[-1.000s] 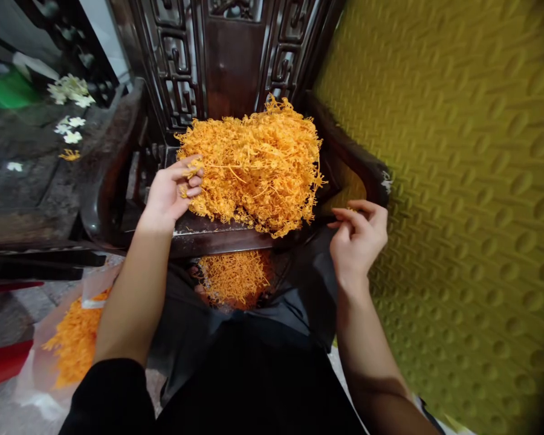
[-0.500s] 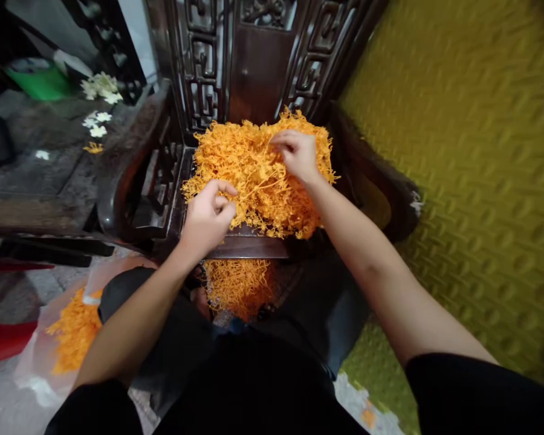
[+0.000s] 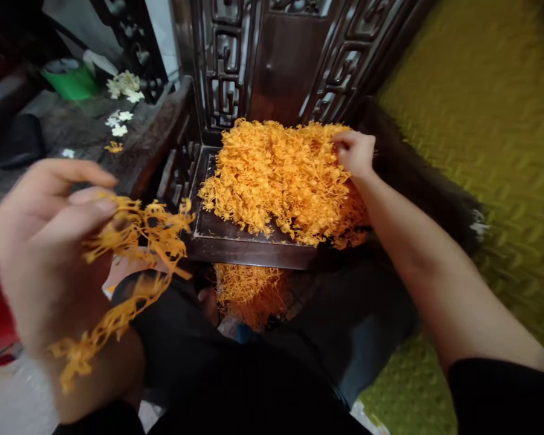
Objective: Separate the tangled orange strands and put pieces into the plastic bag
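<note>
A thick heap of orange branching sprigs [image 3: 281, 175] lies on the seat of a dark carved wooden chair [image 3: 254, 251]. Raised close to the camera at the left, my left hand [image 3: 49, 241] pinches one orange sprig [image 3: 149, 232] between thumb and fingers. Its frilly branches hang down past the wrist, a little blurred. At the heap's upper right edge, my right hand [image 3: 356, 154] rests with curled fingers against the sprigs. What those fingertips hold, if anything, is hidden.
Below the seat, between the legs, sits a bunch of thin orange stalks [image 3: 249, 293]. On the wooden surface at the left are a green tape roll [image 3: 70, 78], white flowers [image 3: 118, 121] and a dark flat object [image 3: 19, 140]. A yellow-green textured sheet [image 3: 462, 121] stands at the right.
My left hand has come away from the heap toward the camera and left, carrying a sprig. My right hand has shifted right along the heap. The view has turned slightly left.
</note>
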Tool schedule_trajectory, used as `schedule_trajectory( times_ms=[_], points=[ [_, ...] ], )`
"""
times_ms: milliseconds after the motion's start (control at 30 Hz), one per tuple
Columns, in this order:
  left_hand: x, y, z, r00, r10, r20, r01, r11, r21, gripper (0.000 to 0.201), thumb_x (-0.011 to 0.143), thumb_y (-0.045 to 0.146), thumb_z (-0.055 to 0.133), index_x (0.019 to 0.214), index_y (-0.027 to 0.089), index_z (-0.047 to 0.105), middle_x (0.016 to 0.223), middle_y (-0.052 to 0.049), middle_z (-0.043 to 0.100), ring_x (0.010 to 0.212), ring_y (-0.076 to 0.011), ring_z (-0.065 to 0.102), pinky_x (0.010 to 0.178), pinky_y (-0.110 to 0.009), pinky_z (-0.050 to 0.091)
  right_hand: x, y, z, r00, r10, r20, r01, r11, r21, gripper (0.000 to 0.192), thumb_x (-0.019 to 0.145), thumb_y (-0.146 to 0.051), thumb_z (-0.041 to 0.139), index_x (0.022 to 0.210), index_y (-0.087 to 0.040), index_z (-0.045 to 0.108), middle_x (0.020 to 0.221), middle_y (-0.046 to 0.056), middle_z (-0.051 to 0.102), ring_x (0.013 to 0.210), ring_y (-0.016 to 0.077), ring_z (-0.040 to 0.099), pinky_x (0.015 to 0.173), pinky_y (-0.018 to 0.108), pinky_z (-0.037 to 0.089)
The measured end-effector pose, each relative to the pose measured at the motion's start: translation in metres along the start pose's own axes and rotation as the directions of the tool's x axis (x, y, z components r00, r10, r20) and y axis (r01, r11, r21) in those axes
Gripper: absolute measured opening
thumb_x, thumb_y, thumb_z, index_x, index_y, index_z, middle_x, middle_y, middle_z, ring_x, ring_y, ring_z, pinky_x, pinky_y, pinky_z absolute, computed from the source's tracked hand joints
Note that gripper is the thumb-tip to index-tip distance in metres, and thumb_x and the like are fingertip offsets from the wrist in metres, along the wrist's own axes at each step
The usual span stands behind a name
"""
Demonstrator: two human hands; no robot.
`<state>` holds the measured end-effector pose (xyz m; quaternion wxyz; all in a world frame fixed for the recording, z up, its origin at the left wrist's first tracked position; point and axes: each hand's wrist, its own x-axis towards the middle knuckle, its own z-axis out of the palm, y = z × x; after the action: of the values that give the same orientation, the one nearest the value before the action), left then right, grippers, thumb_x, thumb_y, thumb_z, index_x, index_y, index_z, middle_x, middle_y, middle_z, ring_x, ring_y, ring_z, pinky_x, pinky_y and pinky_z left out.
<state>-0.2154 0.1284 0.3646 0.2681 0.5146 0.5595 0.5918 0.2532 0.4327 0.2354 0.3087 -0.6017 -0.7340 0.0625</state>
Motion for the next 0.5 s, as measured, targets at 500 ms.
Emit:
schedule_trajectory(
  times_ms=[500],
  points=[
    [-0.027, -0.014, 0.068, 0.772, 0.016, 0.635, -0.16, 0.972, 0.171, 0.039, 0.099, 0.052, 0.069, 0.118, 0.019, 0.074, 0.084, -0.002, 0.072, 0.07, -0.0125, 0.06, 0.063, -0.026, 0.048, -0.2, -0.279, -0.048, 0.918, -0.394, -0.03, 0.299, 0.643, 0.705, 0.046, 0.093, -0.012, 0.072, 0.135, -0.027, 0.061, 0.099, 0.001, 0.076, 0.096, 0.0212, 0.077, 0.099, 0.045, 0.063]
  ],
)
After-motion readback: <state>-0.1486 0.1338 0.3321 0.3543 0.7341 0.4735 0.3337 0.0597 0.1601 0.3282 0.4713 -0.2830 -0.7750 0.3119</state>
